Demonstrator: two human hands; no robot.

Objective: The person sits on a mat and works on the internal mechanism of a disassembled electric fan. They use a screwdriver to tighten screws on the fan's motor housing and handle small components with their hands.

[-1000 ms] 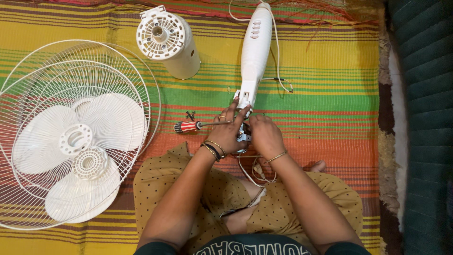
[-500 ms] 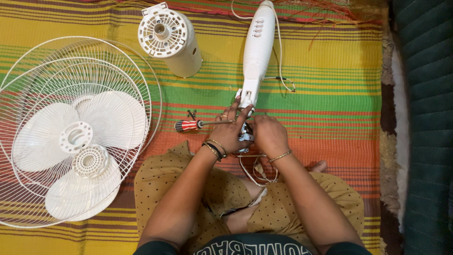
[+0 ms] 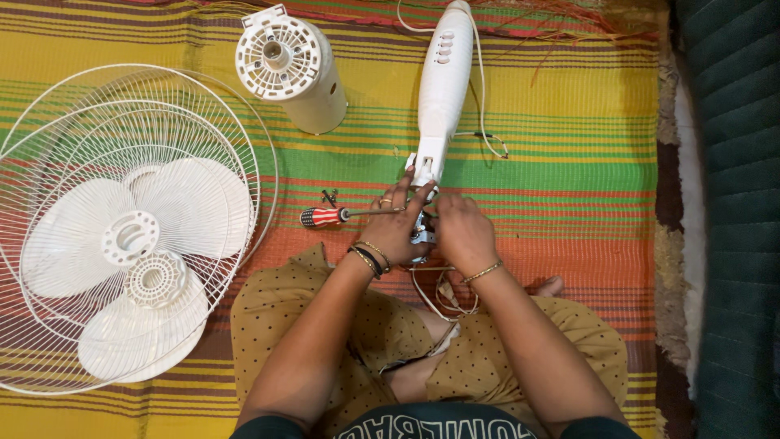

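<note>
At centre frame, both hands, left hand (image 3: 396, 230) and right hand (image 3: 460, 232), close together on the lower end of a white fan stand (image 3: 443, 89); loose wires (image 3: 443, 297) beneath could snag, and small screws (image 3: 329, 197) beside the screwdriver (image 3: 325, 216) might scatter.

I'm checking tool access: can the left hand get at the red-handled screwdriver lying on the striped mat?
Probably yes. The red-handled screwdriver lies on the striped mat just beside the left hand, nothing between them, though that hand rests on the white fan stem.
</note>
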